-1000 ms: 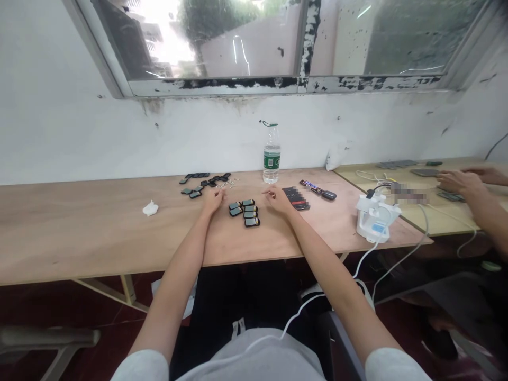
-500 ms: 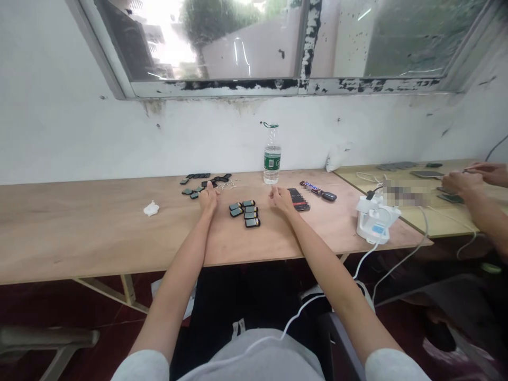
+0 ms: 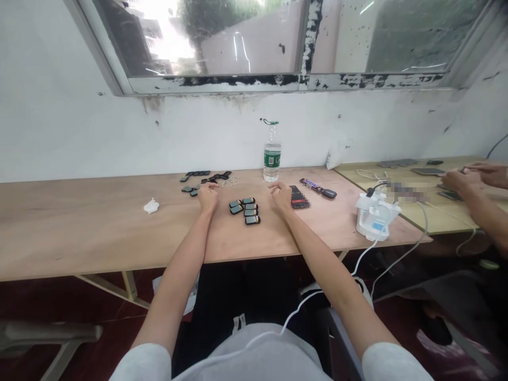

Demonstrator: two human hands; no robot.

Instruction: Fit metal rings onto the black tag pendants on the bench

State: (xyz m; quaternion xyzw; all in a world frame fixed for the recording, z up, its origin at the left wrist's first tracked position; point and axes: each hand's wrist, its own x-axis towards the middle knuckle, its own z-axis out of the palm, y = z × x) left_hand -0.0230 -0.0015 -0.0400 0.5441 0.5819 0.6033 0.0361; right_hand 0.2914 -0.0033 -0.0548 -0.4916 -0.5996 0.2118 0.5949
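My left hand (image 3: 208,196) rests on the wooden table (image 3: 99,227), its fingers loosely bent and pointing right, with nothing visible in them. Opposite it, my right hand (image 3: 281,194) lies with half-bent fingers turned inward, and I see nothing held there either. Between the hands sit several small black-edged pieces with grey faces (image 3: 251,213), in two short columns. More such pieces (image 3: 187,189) and a dark heap (image 3: 220,176) with small pale bits (image 3: 228,182) lie behind my left hand. Just right of my right hand is a flat black-and-red pack (image 3: 298,197), partly blurred out.
A water bottle (image 3: 272,161) stands near the wall. To the right are a wrapped chocolate bar (image 3: 310,184), a dark oval object (image 3: 328,193) and a white device (image 3: 375,217) with cables. Crumpled tissue (image 3: 151,206) lies left. A co-worker's hands (image 3: 466,180) are at the neighbouring table.
My left thumb, raised before, has come down beside the fingers. The fingers of my right hand have shifted slightly. The pieces on the table have stayed in place.
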